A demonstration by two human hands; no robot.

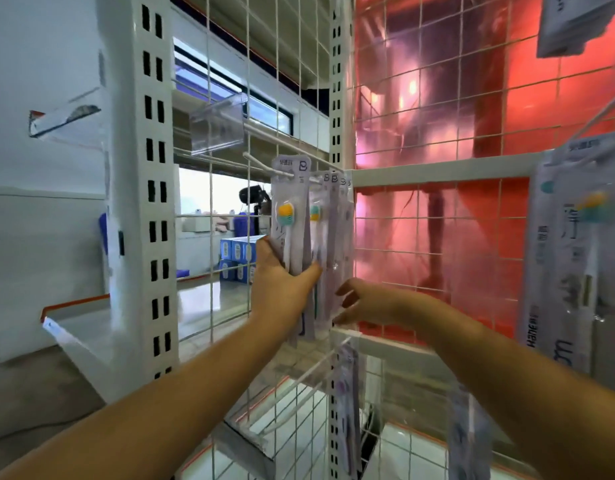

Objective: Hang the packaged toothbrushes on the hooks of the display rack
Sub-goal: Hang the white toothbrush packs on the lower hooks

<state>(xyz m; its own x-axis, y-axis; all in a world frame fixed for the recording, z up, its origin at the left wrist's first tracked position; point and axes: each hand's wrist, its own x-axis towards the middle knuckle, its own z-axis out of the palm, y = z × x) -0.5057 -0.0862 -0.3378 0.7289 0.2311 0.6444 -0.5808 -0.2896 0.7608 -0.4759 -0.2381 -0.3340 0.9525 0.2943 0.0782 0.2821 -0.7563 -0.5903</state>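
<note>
1. Left grip first: my left hand [282, 285] is curled round the lower part of the front toothbrush pack [290, 216], thumb on the pack's right edge, fingers behind its left edge.
2. My left forearm reaches up from the lower left, wrist bent back a little, palm facing the rack.
3. My right hand [368, 303] holds nothing; its fingers are loosely spread and point left toward the lower ends of the hanging packs [333, 237], just beside them. I cannot tell whether the fingertips touch.
4. My right forearm comes in from the lower right, roughly level.
5. That front pack hangs upright with its top hole threaded on a white hook [264, 166] jutting from the wire grid panel [230, 216]. It is a clear, pale sleeve with a white card header and a brush head in yellow, orange and teal bristles.
6. Behind it on the same hook hang several more packs of the same kind, pressed close together.
7. A clear plastic label holder [218, 124] sits at the end of the arm above the hook.
8. Further packs [569, 258] hang at the right edge, close to the camera and blurred; more [347, 403] hang on a lower hook.
9. Behind the right grid is a red sheet [558, 98].
</note>
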